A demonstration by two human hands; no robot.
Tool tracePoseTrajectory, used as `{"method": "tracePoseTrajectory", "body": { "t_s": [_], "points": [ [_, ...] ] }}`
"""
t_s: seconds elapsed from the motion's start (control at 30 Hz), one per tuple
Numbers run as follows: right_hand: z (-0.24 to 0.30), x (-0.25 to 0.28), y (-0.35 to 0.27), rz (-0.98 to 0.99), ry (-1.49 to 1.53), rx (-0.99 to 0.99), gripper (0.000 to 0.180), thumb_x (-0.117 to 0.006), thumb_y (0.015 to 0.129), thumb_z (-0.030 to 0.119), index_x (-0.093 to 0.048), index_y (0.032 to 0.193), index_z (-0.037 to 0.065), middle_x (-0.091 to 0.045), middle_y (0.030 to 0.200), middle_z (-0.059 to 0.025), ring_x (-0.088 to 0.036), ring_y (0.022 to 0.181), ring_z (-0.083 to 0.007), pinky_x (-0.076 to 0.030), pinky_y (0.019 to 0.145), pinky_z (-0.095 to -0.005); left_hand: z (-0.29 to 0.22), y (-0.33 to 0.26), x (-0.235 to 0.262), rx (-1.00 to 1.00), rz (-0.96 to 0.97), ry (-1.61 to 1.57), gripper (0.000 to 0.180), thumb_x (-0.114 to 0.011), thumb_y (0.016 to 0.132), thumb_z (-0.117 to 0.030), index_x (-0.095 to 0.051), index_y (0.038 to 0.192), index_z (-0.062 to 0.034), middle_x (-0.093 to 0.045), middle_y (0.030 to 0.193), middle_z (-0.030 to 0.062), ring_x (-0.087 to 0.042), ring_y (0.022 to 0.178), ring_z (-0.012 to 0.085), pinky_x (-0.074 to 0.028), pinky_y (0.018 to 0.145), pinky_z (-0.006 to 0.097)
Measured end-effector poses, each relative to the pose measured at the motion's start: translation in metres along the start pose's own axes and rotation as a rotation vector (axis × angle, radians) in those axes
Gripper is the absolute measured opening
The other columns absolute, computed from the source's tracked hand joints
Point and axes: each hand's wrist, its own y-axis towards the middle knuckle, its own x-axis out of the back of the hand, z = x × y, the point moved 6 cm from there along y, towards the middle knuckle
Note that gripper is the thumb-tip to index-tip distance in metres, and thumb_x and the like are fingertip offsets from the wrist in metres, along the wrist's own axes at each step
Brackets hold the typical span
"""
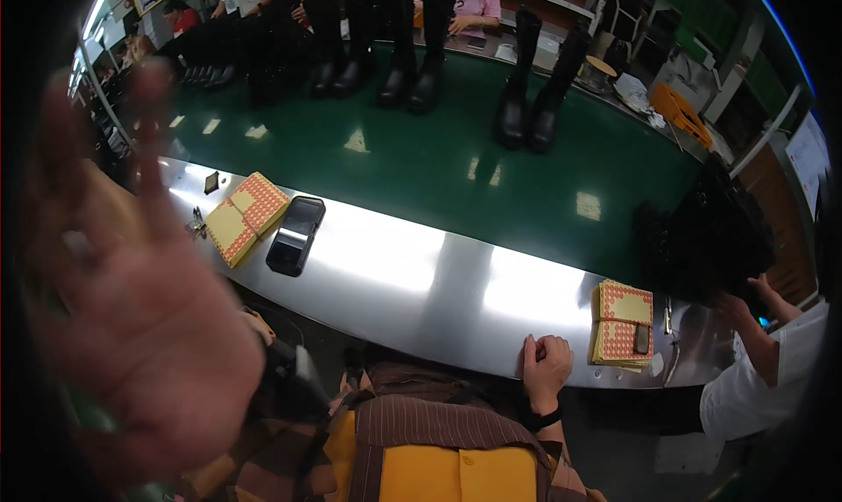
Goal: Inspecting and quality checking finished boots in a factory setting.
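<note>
1. Left hand [132, 318]: raised close to the camera, blurred, palm facing the lens, fingers spread wide, holding nothing. It blocks the lower-left of the view.
2. Right hand [545, 368]: curled into a loose fist, resting on the near edge of the steel counter [421, 283]; nothing visible inside the grip. A dark band sits on the wrist.
3. Stack of yellow sheets with red dots [623, 322]: lies flat just right of the right hand, a small dark object on top.
4. A co-worker's hand [732, 309] at the right reaches toward a black boot [702, 239].
5. Black phone [295, 234]: on the counter at left, just beside a second dotted sheet stack [246, 217].
6. Green conveyor belt [421, 151]: carries upright tall black boots [531, 81] in pairs.
</note>
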Motion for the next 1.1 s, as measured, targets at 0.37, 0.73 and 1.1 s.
{"method": "tracePoseTrajectory", "body": {
  "t_s": [0.37,0.73,1.1],
  "points": [
    [-0.005,-0.005,-0.003,0.066,0.037,0.021,0.025,-0.066,0.084,0.022,-0.052,0.068,0.007,-0.052,0.069,-0.0058,-0.051,0.070,-0.0257,-0.035,0.067,-0.0388,0.149,-0.306,-0.031,0.947,0.339,1.064,0.054,-0.055,0.092,-0.039,-0.048,0.136,-0.0085,-0.041,0.141,0.0197,-0.034,0.135,0.0383,-0.020,0.112,0.057],
    [-0.004,-0.001,-0.006,0.076,0.046,0.118,0.024,-0.065,0.085,0.026,-0.055,0.073,0.007,-0.053,0.074,-0.0067,-0.052,0.075,-0.0262,-0.036,0.069,-0.0391,0.150,-0.300,-0.042,0.919,0.299,1.214,0.051,-0.055,0.088,-0.045,-0.056,0.128,-0.0127,-0.049,0.138,0.0096,-0.040,0.132,0.0278,-0.022,0.113,0.048],
    [-0.011,-0.008,-0.008,0.164,0.058,0.196,0.029,-0.067,0.084,0.031,-0.055,0.069,0.009,-0.054,0.072,-0.0045,-0.053,0.072,-0.0252,-0.035,0.068,-0.0403,0.147,-0.299,-0.045,0.862,0.230,1.281,0.040,-0.061,0.083,-0.033,-0.062,0.117,-0.0136,-0.056,0.129,0.0087,-0.047,0.126,0.0268,-0.030,0.111,0.048]
  ]
}}
